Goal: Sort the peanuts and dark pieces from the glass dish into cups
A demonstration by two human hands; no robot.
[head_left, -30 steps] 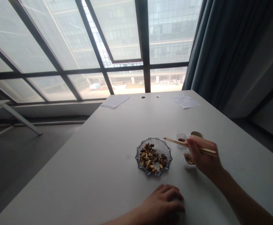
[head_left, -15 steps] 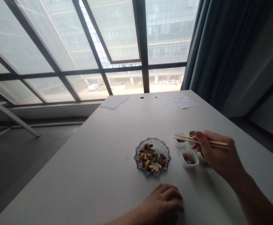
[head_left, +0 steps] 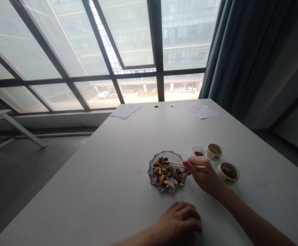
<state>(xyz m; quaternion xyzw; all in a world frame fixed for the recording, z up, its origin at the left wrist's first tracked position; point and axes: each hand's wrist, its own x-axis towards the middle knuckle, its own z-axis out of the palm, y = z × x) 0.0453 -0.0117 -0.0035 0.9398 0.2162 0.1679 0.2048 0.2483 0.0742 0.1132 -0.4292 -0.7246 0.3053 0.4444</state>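
My right hand [head_left: 200, 172] is closed around a pair of wooden chopsticks [head_left: 192, 166], held almost level. The chopstick tips point left and reach the dark nuts in a scalloped glass dish [head_left: 182, 184]. In that dish lie pale peanuts [head_left: 162, 178] and darker, elongated nuts or seeds [head_left: 177, 175]; whether the tips grip one, I cannot tell. My left hand [head_left: 178, 220] rests palm down on the table in front of the dish, fingers loosely bent and slightly apart, with nothing visible in it.
Right of the dish stand a small white plastic cup [head_left: 198, 149] and two cream ceramic bowls, one farther back [head_left: 214, 152] and one nearer [head_left: 228, 173], with dark contents. Papers lie on the white table [head_left: 100, 164] at its far left [head_left: 125, 111] and far right [head_left: 202, 111].
My right hand has moved left with the chopsticks, from above the small containers to the glass dish. It now hides the nearer white cup. My left hand has stayed put.
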